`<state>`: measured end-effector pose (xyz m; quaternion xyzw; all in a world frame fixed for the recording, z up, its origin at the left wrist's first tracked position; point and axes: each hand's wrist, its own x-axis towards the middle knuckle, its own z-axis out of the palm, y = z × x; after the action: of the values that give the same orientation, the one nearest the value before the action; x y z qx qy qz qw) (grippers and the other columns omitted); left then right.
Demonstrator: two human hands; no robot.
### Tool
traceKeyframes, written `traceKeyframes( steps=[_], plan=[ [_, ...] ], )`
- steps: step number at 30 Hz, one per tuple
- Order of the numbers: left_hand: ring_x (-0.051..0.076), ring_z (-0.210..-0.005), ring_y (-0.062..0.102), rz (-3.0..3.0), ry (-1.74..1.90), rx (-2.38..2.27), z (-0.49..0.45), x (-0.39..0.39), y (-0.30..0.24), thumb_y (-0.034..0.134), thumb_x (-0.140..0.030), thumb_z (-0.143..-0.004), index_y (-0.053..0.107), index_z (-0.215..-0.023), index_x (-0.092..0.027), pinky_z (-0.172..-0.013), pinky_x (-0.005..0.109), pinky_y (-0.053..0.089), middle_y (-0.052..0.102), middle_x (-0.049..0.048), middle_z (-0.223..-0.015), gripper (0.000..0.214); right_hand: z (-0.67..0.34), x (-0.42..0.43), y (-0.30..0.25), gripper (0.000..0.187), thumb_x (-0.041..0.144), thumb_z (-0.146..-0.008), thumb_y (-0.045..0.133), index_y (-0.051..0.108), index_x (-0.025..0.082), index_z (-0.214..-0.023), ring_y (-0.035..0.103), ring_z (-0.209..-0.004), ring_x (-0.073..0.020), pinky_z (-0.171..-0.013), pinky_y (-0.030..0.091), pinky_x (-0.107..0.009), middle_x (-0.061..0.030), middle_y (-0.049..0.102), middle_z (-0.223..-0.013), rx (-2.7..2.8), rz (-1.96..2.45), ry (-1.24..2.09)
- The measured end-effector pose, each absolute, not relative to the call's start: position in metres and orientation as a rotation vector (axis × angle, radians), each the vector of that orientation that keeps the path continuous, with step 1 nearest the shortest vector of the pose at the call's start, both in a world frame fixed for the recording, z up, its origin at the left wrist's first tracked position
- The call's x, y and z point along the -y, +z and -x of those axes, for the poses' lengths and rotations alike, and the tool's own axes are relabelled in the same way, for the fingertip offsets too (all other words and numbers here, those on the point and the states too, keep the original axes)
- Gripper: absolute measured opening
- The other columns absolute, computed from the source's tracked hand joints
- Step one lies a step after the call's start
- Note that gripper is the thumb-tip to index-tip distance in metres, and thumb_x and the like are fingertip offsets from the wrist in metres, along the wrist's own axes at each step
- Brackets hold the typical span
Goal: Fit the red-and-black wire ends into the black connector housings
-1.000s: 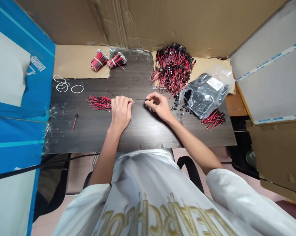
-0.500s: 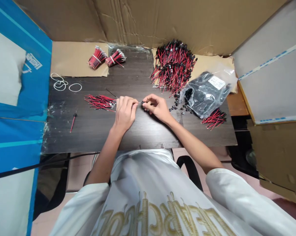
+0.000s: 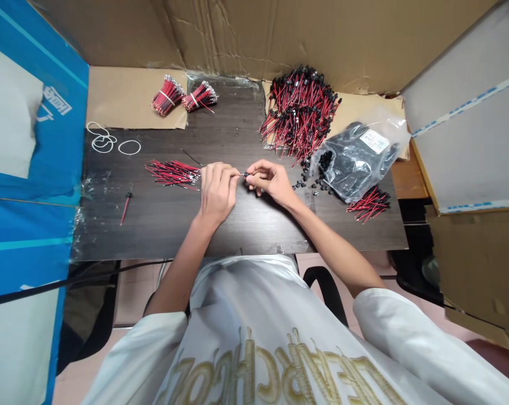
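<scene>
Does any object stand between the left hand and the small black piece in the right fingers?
No obstacle is visible: only a thin wire end shows in the narrow gap between the left hand and the black piece.

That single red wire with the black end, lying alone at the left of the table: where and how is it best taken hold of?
Probably by its black end, pinched from above: that end looks bulkier than the thin red wire, and it lies flat, apart from the nearest wire pile, leaving both sides open.

tabletop (image 3: 240,126) open left of wire heap (image 3: 299,115), bag (image 3: 353,160) obstructing right
</scene>
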<state>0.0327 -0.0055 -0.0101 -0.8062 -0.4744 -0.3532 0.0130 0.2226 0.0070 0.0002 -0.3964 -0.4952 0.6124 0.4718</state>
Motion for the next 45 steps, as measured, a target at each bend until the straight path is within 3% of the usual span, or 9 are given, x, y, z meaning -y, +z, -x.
traceKeyframes(
  steps=[30, 38, 45],
  plan=[
    [0.027, -0.096, 0.066, 2.432, -1.150, 1.476, -0.043, 0.007, -0.012, 0.044, -0.032, -0.107, 0.059, -0.100, -0.021, -0.091, 0.047, 0.047, 0.070, 0.0110, -0.100, 0.020, -0.226, -0.010, -0.001, 0.053, 0.051, -0.063, 0.094, 0.067, 0.017, -0.091, 0.064, -0.055, -0.0097, -0.042, 0.047, -0.018, 0.0009, 0.071, -0.074, 1.176, 0.985, 1.581],
    [0.029, -0.101, 0.067, 2.497, -1.057, 1.456, -0.040, 0.007, -0.011, 0.043, -0.033, -0.107, 0.062, -0.103, -0.020, -0.097, 0.052, 0.047, 0.071, 0.0118, -0.105, 0.023, -0.225, -0.010, -0.002, 0.054, 0.053, -0.063, 0.094, 0.066, 0.017, -0.092, 0.064, -0.056, -0.0094, -0.043, 0.048, -0.017, 0.0008, 0.071, -0.074, 1.193, 1.012, 1.579],
    [0.024, -0.099, 0.065, 2.504, -1.112, 1.416, -0.041, 0.008, -0.008, 0.042, -0.030, -0.109, 0.060, -0.103, -0.020, -0.095, 0.044, 0.048, 0.070, 0.0102, -0.103, 0.022, -0.228, -0.012, 0.003, 0.054, 0.047, -0.058, 0.098, 0.068, 0.016, -0.089, 0.065, -0.055, -0.0105, -0.043, 0.049, -0.018, 0.0010, 0.071, -0.070, 1.137, 1.004, 1.634]
  ],
)
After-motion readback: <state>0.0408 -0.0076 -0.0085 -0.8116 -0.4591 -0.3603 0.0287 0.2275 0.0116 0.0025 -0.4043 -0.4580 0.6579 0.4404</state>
